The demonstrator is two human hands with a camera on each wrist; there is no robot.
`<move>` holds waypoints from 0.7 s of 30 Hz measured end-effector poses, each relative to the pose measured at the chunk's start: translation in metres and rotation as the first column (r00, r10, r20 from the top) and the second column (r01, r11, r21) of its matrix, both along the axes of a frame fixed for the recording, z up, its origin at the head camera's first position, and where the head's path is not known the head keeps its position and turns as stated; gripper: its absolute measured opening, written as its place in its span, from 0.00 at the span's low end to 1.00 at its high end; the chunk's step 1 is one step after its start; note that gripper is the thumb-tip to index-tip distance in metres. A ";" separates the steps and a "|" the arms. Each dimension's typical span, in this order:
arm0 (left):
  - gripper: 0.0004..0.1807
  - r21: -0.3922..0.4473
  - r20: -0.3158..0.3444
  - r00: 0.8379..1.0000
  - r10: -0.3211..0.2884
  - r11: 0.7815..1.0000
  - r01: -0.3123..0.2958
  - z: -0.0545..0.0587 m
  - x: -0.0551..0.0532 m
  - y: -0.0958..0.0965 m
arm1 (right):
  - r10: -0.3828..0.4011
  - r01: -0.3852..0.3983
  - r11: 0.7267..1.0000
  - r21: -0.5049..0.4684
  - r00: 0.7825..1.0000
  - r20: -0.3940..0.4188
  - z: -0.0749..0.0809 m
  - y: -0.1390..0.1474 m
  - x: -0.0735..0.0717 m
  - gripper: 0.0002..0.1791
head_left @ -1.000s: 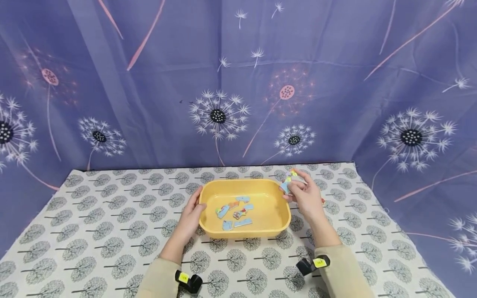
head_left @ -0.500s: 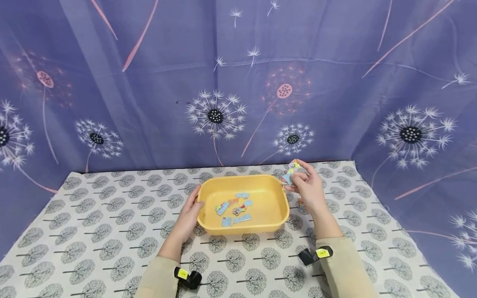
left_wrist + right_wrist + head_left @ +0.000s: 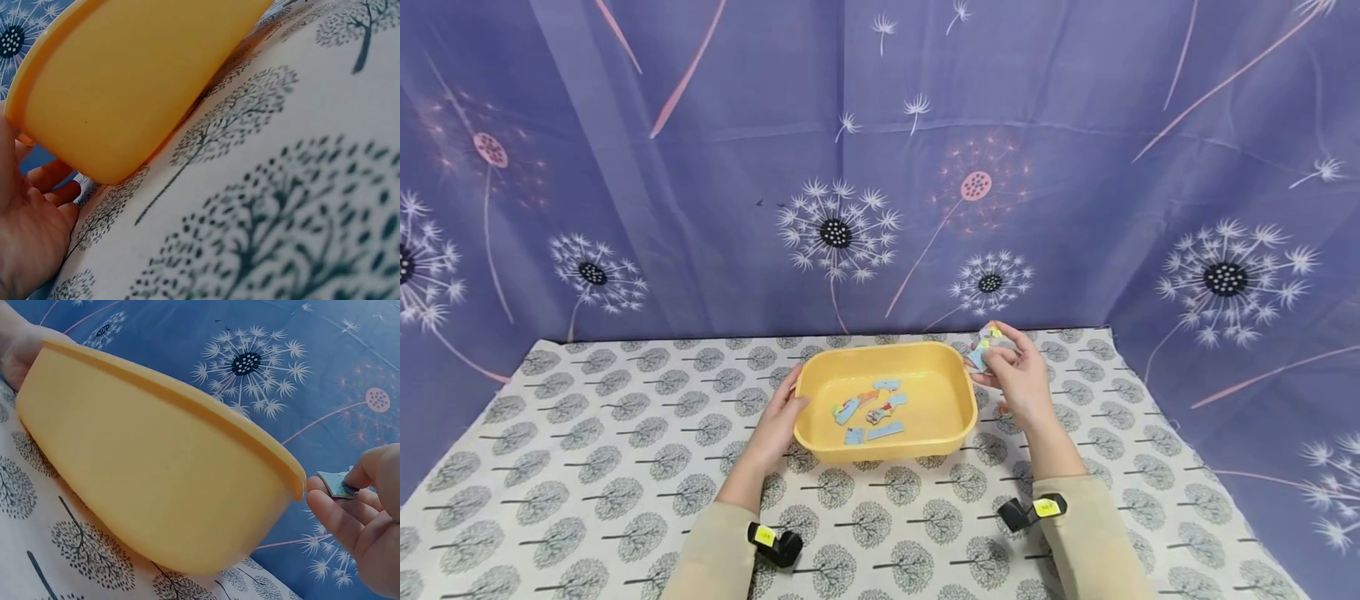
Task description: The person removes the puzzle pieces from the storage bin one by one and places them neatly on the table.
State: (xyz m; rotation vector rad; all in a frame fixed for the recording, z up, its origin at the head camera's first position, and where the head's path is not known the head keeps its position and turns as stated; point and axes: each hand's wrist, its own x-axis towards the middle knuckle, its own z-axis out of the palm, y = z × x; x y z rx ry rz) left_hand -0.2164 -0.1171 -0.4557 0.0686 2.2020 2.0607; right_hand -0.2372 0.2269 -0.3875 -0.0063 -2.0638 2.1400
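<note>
1. The right hand (image 3: 1022, 379) is pinched on at least one piece (image 3: 977, 358), thumb against fingers; I cannot tell whether it is one piece or several. It is just beyond the tub's right edge, near the desk's far edge.
2. That piece looks thin, light and fairly stiff, probably card or thin wood. Its narrow parts could bend, so a soft pinch across the flat faces or by the outer edges should suit it.
3. The left hand (image 3: 775, 425) grips the tub's left edge, thumb over the rim, fingers outside.
4. The tub (image 3: 886, 452) looks like smooth, light plastic, likely to slide easily; its rim at the short ends seems the best hold.
5. Loose pieces (image 3: 885, 430) lie inside it, mostly left of its middle, one strip towards its near edge.
6. The tub is near the middle of the desk's (image 3: 662, 467) far edge, before a dandelion curtain (image 3: 700, 208).
</note>
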 end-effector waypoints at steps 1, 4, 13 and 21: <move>0.32 0.003 0.003 1.000 0.000 1.000 0.000 0.000 0.000 0.000 | 0.000 0.000 1.000 0.000 1.000 0.002 0.000 0.000 0.001 0.34; 0.32 -0.007 0.002 1.000 -0.003 1.000 0.003 -0.002 0.001 0.001 | -0.011 0.011 1.000 0.013 0.999 0.030 -0.001 0.003 0.003 0.34; 0.32 -0.024 -0.001 1.000 -0.006 1.000 0.006 -0.002 0.001 0.002 | -0.090 0.092 0.996 -0.018 0.990 0.108 -0.006 0.019 0.011 0.34; 0.33 -0.038 0.023 1.000 0.008 0.999 -0.007 0.000 0.000 0.002 | -0.133 0.137 0.990 -0.041 0.986 0.100 -0.011 0.039 0.019 0.31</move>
